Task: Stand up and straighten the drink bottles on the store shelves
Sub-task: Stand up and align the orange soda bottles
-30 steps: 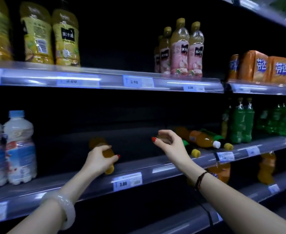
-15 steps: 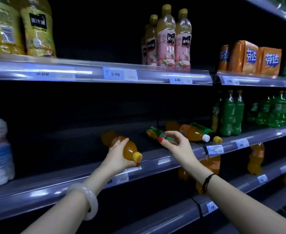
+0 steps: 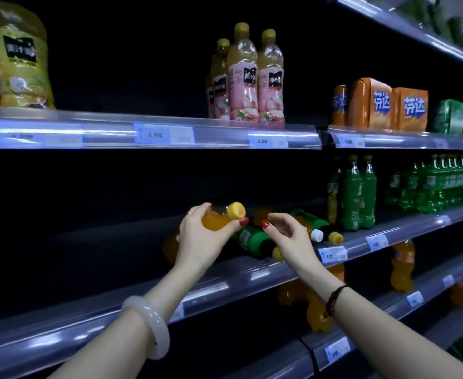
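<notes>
The person's left hand [image 3: 203, 236] is wrapped around an orange soda bottle [image 3: 216, 218], fingers and thumb closed on its shoulder just below the yellow cap [image 3: 236, 210]. The bottle is tilted, neck pointing toward one o'clock, its base hidden behind the palm above the middle shelf [image 3: 225, 285]. This looks like the lifting part of the job: one fallen bottle is in the grip and being turned upright, not yet set down.

The right hand [image 3: 285, 236] hovers at three o'clock from the left, empty, fingers loosely curled and slightly apart, thumb and forefinger near each other but pinching nothing. Just beneath it a green soda bottle [image 3: 252, 237] lies on its side, cap toward the shelf edge. I judge that to be the next one to take.

At two o'clock from the right hand, more fallen bottles [image 3: 311, 224] lie in a heap, a white cap [image 3: 317, 235] and a yellow one showing at the shelf lip. Beyond them upright green bottles [image 3: 357, 198] stand in order.

Next the orange bottle needs its base planted flat on the dark shelf space to the left, clear of the lying ones, so it cannot topple.

The back of the shelf is too dark to read. How many bottles lie in the heap I cannot tell; the right hand covers part of it. Orange bottles [image 3: 401, 266] on the lower shelf are partly cut off by the rail.
</notes>
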`<state>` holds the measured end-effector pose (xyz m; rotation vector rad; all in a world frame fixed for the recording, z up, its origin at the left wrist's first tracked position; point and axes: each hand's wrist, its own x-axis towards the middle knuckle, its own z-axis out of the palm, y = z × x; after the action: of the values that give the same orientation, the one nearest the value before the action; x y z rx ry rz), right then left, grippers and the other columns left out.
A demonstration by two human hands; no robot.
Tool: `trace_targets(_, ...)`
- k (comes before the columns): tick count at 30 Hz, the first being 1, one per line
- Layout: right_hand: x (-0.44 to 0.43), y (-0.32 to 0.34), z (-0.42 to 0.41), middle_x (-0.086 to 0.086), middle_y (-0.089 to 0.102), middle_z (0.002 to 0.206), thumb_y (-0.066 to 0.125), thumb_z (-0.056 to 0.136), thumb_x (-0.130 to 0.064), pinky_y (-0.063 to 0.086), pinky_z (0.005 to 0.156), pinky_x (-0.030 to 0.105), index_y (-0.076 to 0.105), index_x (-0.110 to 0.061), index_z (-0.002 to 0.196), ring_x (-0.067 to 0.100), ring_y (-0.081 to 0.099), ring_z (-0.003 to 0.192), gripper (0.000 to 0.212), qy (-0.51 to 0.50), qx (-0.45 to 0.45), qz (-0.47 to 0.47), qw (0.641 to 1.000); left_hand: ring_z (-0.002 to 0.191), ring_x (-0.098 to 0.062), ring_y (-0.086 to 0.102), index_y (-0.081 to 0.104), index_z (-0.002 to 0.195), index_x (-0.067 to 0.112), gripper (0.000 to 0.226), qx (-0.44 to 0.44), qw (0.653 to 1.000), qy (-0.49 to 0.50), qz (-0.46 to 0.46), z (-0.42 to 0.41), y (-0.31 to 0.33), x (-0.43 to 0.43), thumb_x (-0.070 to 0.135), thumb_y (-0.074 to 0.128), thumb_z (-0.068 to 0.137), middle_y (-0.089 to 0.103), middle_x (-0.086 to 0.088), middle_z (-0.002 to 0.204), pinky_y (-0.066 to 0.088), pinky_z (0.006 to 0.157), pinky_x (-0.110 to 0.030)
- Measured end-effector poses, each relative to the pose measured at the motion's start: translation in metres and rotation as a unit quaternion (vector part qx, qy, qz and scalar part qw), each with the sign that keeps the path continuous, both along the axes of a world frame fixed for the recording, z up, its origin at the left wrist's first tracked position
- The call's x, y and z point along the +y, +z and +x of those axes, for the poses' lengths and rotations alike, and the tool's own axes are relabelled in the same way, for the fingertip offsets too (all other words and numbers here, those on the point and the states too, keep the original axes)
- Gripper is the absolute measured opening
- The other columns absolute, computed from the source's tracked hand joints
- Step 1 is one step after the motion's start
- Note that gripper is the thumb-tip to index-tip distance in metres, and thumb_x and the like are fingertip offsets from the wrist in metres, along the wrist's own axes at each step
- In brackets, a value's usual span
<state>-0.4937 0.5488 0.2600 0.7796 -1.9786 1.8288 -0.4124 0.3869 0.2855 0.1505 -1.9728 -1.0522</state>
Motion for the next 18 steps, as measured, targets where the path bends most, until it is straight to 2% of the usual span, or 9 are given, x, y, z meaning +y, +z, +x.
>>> trace_targets(3, 0.025, -0.001, -0.033, 0.008, 0.064, 0.111, 0.066, 0.088, -0.012, 0.048, 0.079, 0.011, 0.060, -0.007, 0.117, 0.015, 0.061, 0.102, 0.030, -0.002, 0.000, 0.011, 1.000, 0.086, -0.020, 0.062, 0.067, 0.083, 0.015, 0.067, 0.046, 0.997, -0.002, 0.058, -0.019, 0.021, 0.022, 0.072, 0.068, 0.049, 0.066, -0.002, 0.088, 0.048, 0.074, -0.026)
trace_targets(5, 0.041, -0.002, -0.061, 0.007, 0.063, 0.110, 0.068, 0.085, -0.011, 0.044, 0.083, 0.019, 0.060, -0.009, 0.117, 0.019, 0.060, 0.105, 0.033, -0.021, 0.008, 0.048, 0.999, 0.069, -0.014, 0.058, 0.066, 0.076, 0.007, 0.060, 0.065, 0.994, -0.002, 0.091, -0.032, 0.033, 0.036, 0.064, 0.072, 0.060, 0.065, -0.004, 0.073, 0.041, 0.059, -0.014)
trace_targets(6, 0.049, -0.004, -0.075, 0.004, 0.062, 0.109, 0.069, 0.084, -0.011, 0.042, 0.084, 0.021, 0.059, -0.010, 0.117, 0.019, 0.059, 0.105, 0.035, -0.034, 0.010, 0.075, 0.997, 0.064, -0.012, 0.056, 0.066, 0.074, 0.004, 0.056, 0.070, 0.992, 0.005, 0.106, -0.039, 0.038, 0.042, 0.059, 0.072, 0.065, 0.063, -0.004, 0.068, 0.039, 0.056, -0.013)
trace_targets(9, 0.068, -0.014, -0.114, 0.001, 0.062, 0.112, 0.073, 0.080, -0.021, 0.045, 0.092, 0.034, 0.055, -0.019, 0.122, 0.023, 0.058, 0.108, 0.046, -0.085, 0.017, 0.169, 0.982, 0.072, -0.016, 0.060, 0.066, 0.071, 0.009, 0.049, 0.076, 0.986, 0.033, 0.144, -0.060, 0.047, 0.059, 0.057, 0.071, 0.067, 0.065, -0.001, 0.069, 0.043, 0.064, -0.027)
trace_targets(12, 0.074, -0.019, -0.139, 0.005, 0.058, 0.125, 0.074, 0.078, -0.030, 0.041, 0.100, 0.041, 0.047, -0.020, 0.133, 0.028, 0.053, 0.118, 0.062, -0.129, 0.037, 0.287, 0.948, 0.081, -0.017, 0.059, 0.060, 0.068, 0.019, 0.040, 0.074, 0.984, 0.050, 0.157, -0.073, 0.051, 0.070, 0.057, 0.071, 0.068, 0.063, 0.004, 0.074, 0.043, 0.072, -0.028)
trace_targets(14, 0.071, -0.022, -0.147, 0.007, 0.052, 0.131, 0.072, 0.079, -0.026, 0.040, 0.101, 0.040, 0.040, -0.016, 0.138, 0.030, 0.049, 0.121, 0.067, -0.137, 0.065, 0.358, 0.921, 0.087, -0.018, 0.058, 0.058, 0.076, 0.020, 0.038, 0.073, 0.982, 0.057, 0.164, -0.076, 0.052, 0.075, 0.055, 0.072, 0.069, 0.062, 0.001, 0.084, 0.043, 0.076, -0.029)
trace_targets(16, 0.069, -0.023, -0.152, 0.011, 0.047, 0.131, 0.066, 0.082, -0.015, 0.041, 0.099, 0.041, 0.035, -0.013, 0.137, 0.033, 0.046, 0.120, 0.064, -0.153, 0.094, 0.419, 0.890, 0.091, -0.019, 0.058, 0.058, 0.084, 0.021, 0.039, 0.076, 0.981, 0.063, 0.167, -0.079, 0.053, 0.078, 0.055, 0.072, 0.070, 0.062, -0.001, 0.090, 0.043, 0.076, -0.029)
trace_targets(18, 0.069, -0.024, -0.155, 0.014, 0.046, 0.128, 0.059, 0.083, -0.004, 0.042, 0.097, 0.039, 0.035, -0.010, 0.135, 0.033, 0.046, 0.118, 0.058, -0.163, 0.102, 0.447, 0.874, 0.093, -0.020, 0.059, 0.058, 0.086, 0.021, 0.042, 0.074, 0.981, 0.072, 0.163, -0.081, 0.052, 0.078, 0.056, 0.071, 0.069, 0.063, -0.002, 0.094, 0.045, 0.078, -0.030)
